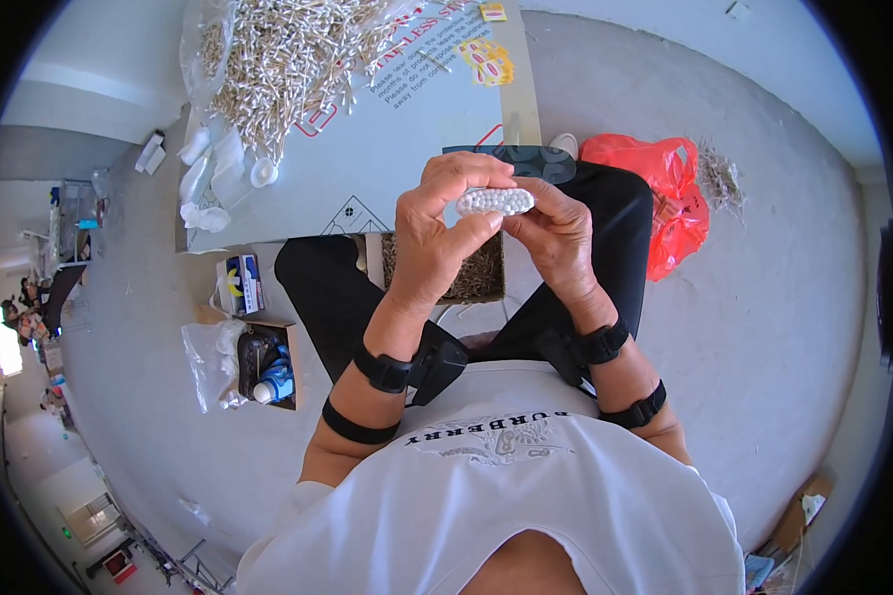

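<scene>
A tight bundle of cotton swabs (496,201) is held up in front of me, its white tips facing up in a flattened oval. My left hand (429,226) is closed on its left end, thumb along the near side and fingers over the far side. On the right end, my right hand (556,236) pinches it between thumb and fingers. Both hands are above my lap, near the table's front edge. A large heap of loose cotton swabs (278,74) lies at the far left of the table (407,159), partly in clear plastic.
Yellow labels (486,61) lie on the table; white plastic pieces (208,174) sit at its left corner. Between my knees stands an open box (496,295) of swabs. A red plastic bag (680,233) and scattered swabs (721,177) are right; a cardboard box (290,392) is left.
</scene>
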A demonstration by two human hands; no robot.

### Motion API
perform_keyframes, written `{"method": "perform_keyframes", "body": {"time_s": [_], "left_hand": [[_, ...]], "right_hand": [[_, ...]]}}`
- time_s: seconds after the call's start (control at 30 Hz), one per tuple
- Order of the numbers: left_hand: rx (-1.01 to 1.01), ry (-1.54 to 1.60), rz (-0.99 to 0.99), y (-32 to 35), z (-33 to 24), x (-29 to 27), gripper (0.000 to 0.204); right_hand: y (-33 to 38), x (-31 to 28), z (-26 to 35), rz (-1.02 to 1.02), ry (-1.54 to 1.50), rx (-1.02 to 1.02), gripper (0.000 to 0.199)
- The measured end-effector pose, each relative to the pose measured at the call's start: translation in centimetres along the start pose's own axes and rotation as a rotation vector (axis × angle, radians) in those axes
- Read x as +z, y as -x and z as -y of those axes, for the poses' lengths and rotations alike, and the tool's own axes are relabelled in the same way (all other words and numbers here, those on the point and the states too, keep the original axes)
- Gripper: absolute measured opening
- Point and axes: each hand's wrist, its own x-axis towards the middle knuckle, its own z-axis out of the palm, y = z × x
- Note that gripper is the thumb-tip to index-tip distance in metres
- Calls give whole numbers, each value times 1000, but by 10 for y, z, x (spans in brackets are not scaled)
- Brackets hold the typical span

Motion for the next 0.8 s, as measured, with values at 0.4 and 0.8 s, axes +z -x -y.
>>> {"method": "perform_keyframes", "body": {"time_s": [0.4,0.8], "left_hand": [[-374,226,-53,-2,-9,3,18],[100,-120,0,-3,-9,8,28]], "right_hand": [[-1,0,-1,-40,274,-81,29],[1,0,-4,-25,236,-65,26]]}}
